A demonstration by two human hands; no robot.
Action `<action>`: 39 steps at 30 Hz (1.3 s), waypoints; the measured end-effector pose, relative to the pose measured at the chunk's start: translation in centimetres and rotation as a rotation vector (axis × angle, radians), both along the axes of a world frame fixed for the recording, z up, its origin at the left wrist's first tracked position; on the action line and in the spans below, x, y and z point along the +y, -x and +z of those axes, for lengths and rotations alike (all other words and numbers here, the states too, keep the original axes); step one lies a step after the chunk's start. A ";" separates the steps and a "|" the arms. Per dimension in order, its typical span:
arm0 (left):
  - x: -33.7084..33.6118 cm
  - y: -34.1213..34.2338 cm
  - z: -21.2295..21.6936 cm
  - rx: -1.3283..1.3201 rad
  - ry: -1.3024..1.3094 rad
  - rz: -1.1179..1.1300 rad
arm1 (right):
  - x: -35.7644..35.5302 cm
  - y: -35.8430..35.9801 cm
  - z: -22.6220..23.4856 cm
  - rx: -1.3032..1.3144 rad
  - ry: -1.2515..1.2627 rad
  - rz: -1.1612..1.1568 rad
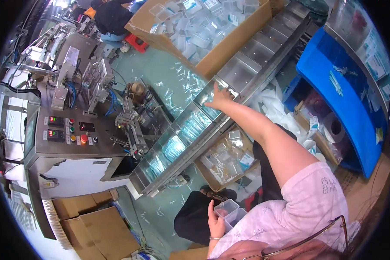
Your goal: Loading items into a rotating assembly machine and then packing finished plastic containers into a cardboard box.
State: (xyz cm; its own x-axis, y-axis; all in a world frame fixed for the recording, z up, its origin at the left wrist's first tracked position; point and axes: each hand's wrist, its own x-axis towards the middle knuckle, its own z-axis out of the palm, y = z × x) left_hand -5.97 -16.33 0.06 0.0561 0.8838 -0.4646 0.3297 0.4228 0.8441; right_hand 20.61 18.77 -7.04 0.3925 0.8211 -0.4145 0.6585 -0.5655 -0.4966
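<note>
Two hands (219,98), two clear plastic boxes (229,212).
</note>
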 end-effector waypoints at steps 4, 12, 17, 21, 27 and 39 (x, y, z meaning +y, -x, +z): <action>-1.2 1.1 1.2 -0.332 0.191 0.085 | 1.0 0.6 -2.0 0.104 -0.012 0.086; -0.6 1.0 -2.4 -0.052 0.166 -0.360 | 0.0 4.0 -0.9 0.162 -0.001 0.032; -0.1 0.7 -1.8 -0.310 0.363 0.194 | 0.6 3.2 -0.8 0.163 0.062 0.077; -0.3 0.4 -2.2 -0.383 0.410 0.310 | 0.3 2.8 0.7 0.070 0.140 0.203; -1.1 -0.1 -2.0 -0.511 0.469 0.429 | 1.5 2.9 -2.8 0.286 0.063 0.145; 3.2 -1.8 -0.7 -0.774 0.312 0.479 | 0.3 1.2 2.0 0.825 -0.259 -0.099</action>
